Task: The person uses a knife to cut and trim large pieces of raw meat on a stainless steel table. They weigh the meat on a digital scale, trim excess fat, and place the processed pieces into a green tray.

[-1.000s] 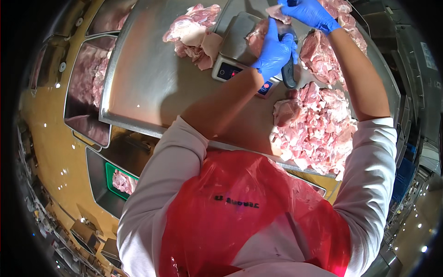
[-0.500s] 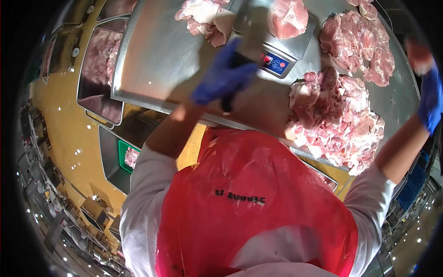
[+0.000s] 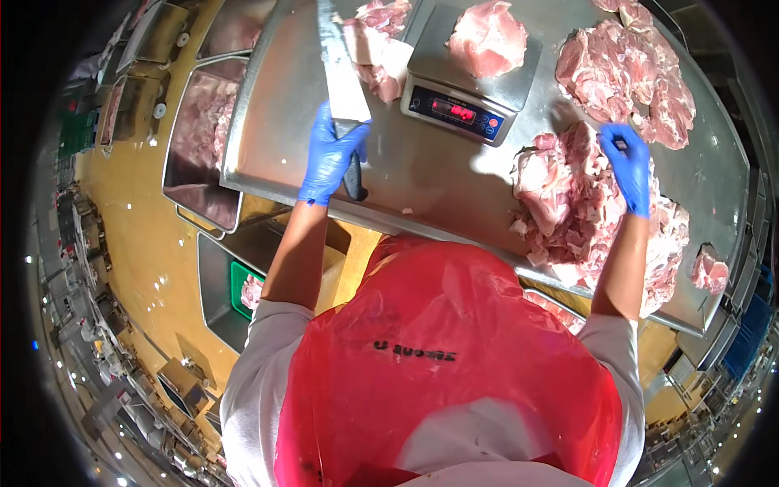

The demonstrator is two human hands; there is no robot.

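Observation:
In a blue glove, my left hand (image 3: 331,158) is closed round the black handle of a knife (image 3: 341,77). Its broad blade points away from me, next to some pale meat pieces (image 3: 380,53). My right hand (image 3: 627,169), also gloved in blue, hovers at or just over a big heap of raw pink meat (image 3: 568,195). Its fingers are bent, with a gap between thumb and forefinger, and no piece shows in them. One trimmed piece of meat (image 3: 488,39) rests on a digital scale (image 3: 438,109), whose red display is lit.
More meat pieces (image 3: 617,77) lie behind the heap, and a small piece (image 3: 710,270) sits at the right edge of the steel table (image 3: 280,138). A metal tub with meat (image 3: 203,134) stands left. Below it, another metal bin (image 3: 215,284) contains a green tray (image 3: 240,300).
My right hand has come in from the far right to the heap, without the piece it held; a small piece now lies at the right edge. The knife has swung left, off the scale.

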